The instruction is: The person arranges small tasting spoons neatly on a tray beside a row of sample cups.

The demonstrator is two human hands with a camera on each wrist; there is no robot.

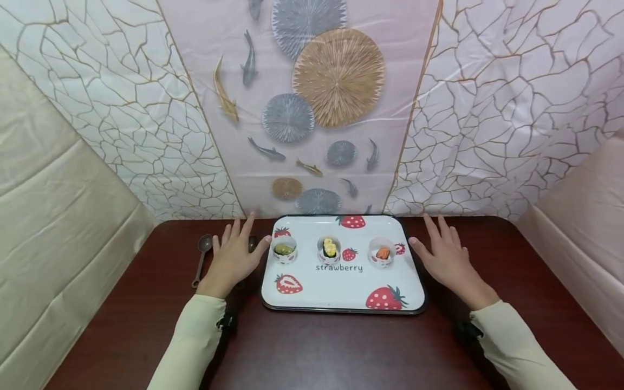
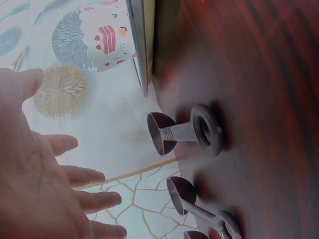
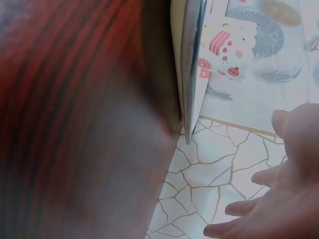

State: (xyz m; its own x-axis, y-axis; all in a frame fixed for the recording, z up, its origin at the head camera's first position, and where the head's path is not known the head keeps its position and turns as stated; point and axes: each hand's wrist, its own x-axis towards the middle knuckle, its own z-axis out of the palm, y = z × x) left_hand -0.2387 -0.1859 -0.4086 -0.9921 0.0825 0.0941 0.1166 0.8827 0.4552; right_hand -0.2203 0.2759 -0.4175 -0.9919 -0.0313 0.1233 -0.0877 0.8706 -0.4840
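Note:
A white strawberry-print tray (image 1: 336, 292) with a dark rim lies on the table between the two hands. Three small cups stand on it: the left cup (image 1: 285, 257) with green contents, the middle cup (image 1: 329, 258) with yellow, the right cup (image 1: 382, 261) with orange. The left hand (image 1: 236, 260) spreads its fingers beside the tray's left edge, above dark measuring spoons, among them a spoon (image 1: 204, 245) and another spoon (image 2: 184, 132). Fingers spread, the right hand (image 1: 448, 260) is beside the tray's right edge. Neither hand holds anything.
The dark red wooden table (image 1: 341, 346) reaches back to a patterned cloth (image 1: 234, 162) hanging behind it. Pale padded panels flank it, one panel (image 1: 63, 179) at the left and another panel (image 1: 585, 216) at the right.

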